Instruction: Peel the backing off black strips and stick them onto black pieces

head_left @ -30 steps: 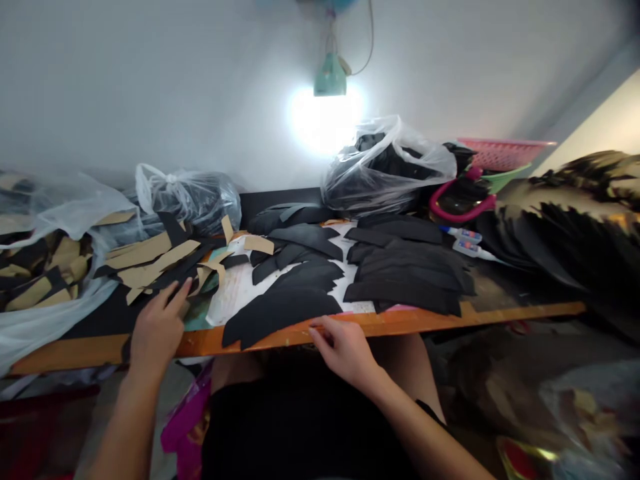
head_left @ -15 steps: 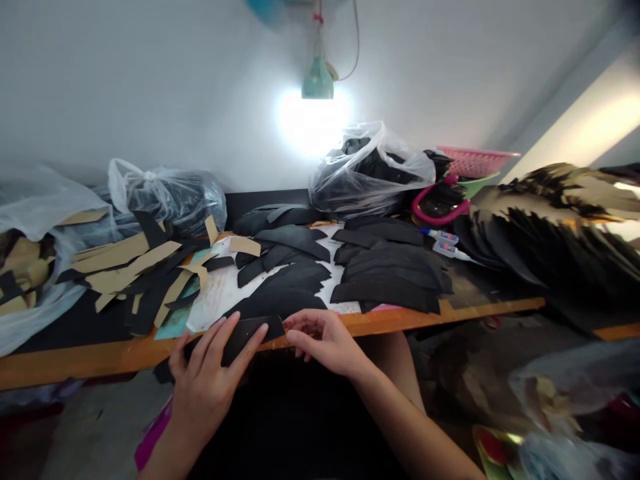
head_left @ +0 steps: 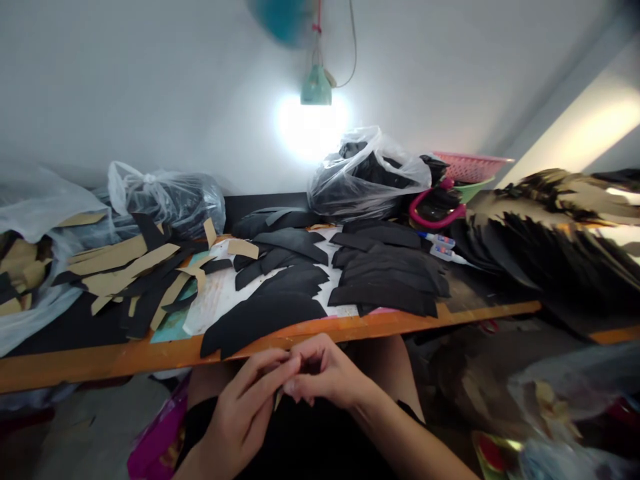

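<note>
My left hand (head_left: 245, 410) and my right hand (head_left: 333, 377) meet in front of the table's front edge, above my lap. The fingertips of both are pinched together; a small pale bit shows beneath them, too small to make out. Just beyond them, black curved pieces (head_left: 265, 317) lie in an overlapping pile that reaches over the table's wooden edge (head_left: 380, 323). To the right of that pile lies a second stack of black pieces (head_left: 383, 290).
Tan and black strips (head_left: 130, 270) lie at the left beside a clear bag (head_left: 170, 203). Behind stand an open plastic bag (head_left: 370, 177) and a pink basket (head_left: 473, 167). Glue bottles (head_left: 443, 250) lie near large black stacks (head_left: 520, 253). A lamp (head_left: 317, 87) hangs above.
My left hand has left the black piece at the table edge and moved right and down to meet my right hand. My right hand has moved slightly down. The view has shifted a little.
</note>
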`<state>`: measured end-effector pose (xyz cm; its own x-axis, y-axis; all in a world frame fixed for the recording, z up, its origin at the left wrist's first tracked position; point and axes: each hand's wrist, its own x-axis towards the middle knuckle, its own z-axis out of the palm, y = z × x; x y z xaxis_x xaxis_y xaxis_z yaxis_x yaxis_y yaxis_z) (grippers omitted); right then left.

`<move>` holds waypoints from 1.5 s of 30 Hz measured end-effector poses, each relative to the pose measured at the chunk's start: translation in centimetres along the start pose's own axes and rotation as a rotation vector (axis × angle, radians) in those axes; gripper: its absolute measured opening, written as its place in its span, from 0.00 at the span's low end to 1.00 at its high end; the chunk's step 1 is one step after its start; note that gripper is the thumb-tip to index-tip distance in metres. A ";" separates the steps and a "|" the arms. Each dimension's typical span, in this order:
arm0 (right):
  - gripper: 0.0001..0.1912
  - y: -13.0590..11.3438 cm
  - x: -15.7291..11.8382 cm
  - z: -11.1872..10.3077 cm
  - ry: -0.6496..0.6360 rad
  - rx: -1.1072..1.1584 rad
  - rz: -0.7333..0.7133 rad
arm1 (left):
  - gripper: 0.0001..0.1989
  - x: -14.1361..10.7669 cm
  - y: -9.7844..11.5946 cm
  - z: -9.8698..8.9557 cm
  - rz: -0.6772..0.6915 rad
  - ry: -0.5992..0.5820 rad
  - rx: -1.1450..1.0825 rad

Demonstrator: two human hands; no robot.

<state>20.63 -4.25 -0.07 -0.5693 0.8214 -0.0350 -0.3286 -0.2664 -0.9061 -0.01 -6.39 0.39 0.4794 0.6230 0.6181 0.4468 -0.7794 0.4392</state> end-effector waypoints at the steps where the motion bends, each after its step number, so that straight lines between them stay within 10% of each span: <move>1: 0.17 0.3 -0.1 0.2 0.005 0.034 -0.001 | 0.25 0.3 0.2 0.3 0.009 0.013 -0.040; 15: 0.21 1.0 -0.3 1.0 0.050 0.254 -0.091 | 0.14 0.8 0.2 1.1 -0.045 0.211 -0.109; 23: 0.19 0.4 -0.4 -2.7 0.404 0.494 -0.275 | 0.06 1.8 -2.4 0.9 -0.439 0.905 -0.464; 27: 0.21 0.3 -1.7 -6.2 0.592 0.281 -0.322 | 0.14 2.8 -3.6 -0.8 -0.478 1.029 -0.537; 32: 0.13 -1.2 -3.7 -9.0 0.770 -0.542 -0.159 | 0.22 3.5 -4.2 -1.4 -0.509 0.906 -0.446; 37: 0.13 -4.5 -4.8 -7.8 0.610 -1.128 0.027 | 0.24 3.3 -4.5 -0.9 -0.438 0.811 -0.206; 45: 0.09 -5.7 -0.3 -1.0 0.333 -0.979 -0.230 | 0.17 3.8 -2.2 1.4 -0.243 0.218 -0.111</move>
<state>23.42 -2.46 4.64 -0.2869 0.9367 0.2008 0.4327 0.3137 -0.8452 1.91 -2.20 0.88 0.1910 0.7722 0.6060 0.4375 -0.6196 0.6516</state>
